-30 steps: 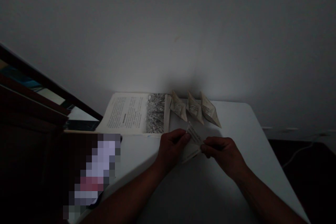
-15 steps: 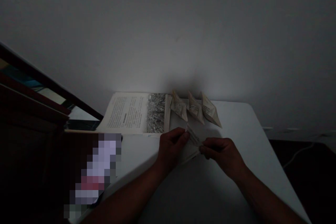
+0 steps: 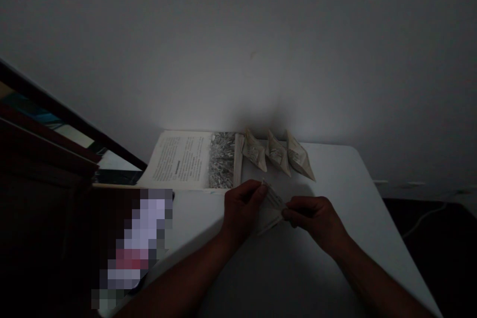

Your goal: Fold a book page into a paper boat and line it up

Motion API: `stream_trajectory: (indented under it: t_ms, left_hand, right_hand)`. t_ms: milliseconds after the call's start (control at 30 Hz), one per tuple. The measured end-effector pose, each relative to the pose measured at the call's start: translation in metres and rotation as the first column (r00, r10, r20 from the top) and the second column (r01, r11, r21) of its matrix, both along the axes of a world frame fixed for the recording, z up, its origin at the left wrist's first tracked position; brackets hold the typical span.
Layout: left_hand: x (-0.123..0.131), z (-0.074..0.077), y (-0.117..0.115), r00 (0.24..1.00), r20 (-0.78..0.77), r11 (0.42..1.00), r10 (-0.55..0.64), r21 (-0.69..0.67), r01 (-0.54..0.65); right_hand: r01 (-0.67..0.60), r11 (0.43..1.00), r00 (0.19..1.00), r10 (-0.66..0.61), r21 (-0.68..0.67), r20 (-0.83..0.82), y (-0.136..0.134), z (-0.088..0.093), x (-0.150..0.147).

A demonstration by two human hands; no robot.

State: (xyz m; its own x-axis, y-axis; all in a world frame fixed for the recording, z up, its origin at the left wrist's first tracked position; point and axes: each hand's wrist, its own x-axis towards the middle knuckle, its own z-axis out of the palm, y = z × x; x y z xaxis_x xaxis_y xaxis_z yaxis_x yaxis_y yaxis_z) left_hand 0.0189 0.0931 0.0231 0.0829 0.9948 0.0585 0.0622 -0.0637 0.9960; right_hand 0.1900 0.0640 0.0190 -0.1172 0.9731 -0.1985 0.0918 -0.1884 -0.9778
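A folded piece of printed paper [image 3: 274,202] is held between my two hands above the white table. My left hand [image 3: 241,208] pinches its upper left edge between thumb and fingers. At its right corner, my right hand [image 3: 311,214] closes its thumb and fingertips on the paper. Just beyond my hands stand three folded paper boats side by side: a left one [image 3: 255,151], a middle one [image 3: 278,155] and a right one [image 3: 299,156]. The room is dim, so fine creases in the held paper are hard to make out.
An open book [image 3: 182,161] lies left of the boats, against the wall [image 3: 238,49]. On the left edge of the white table [image 3: 346,174] is a pixelated, phone-like object [image 3: 139,243]. Dark wooden furniture [image 3: 44,179] stands left; a pale cable [image 3: 423,218] runs at right.
The held paper has shifted slightly left, and its folds look a little more spread. Both hands keep their pinch on it. The boats and book stay in place.
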Motion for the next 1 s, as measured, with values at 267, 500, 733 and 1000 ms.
stream_trajectory:
  t_ms: [267,500,733,1000]
  left_hand:
    - [0.0008,-0.0036,0.0011,1.000,0.006,1.000,0.019,0.016,-0.019]
    - [0.0002,-0.0034,0.0019,0.999,-0.006,0.999,0.033,0.028,-0.033]
    - [-0.0006,0.0000,0.0025,0.998,0.006,0.997,0.064,0.030,-0.064]
    - [-0.0003,-0.0028,0.0074,1.000,0.015,1.000,-0.007,-0.028,0.008]
  right_hand:
    - [-0.019,1.000,1.000,0.019,0.002,0.001,-0.0004,-0.0034,0.0013]
    - [-0.026,1.000,1.000,0.026,0.001,0.010,-0.0007,-0.0029,-0.0007]
    - [-0.050,0.999,0.998,0.050,0.001,0.024,-0.0011,-0.0021,-0.0009]
    - [0.019,0.999,1.000,-0.019,-0.031,0.001,0.0001,-0.0039,0.0015]
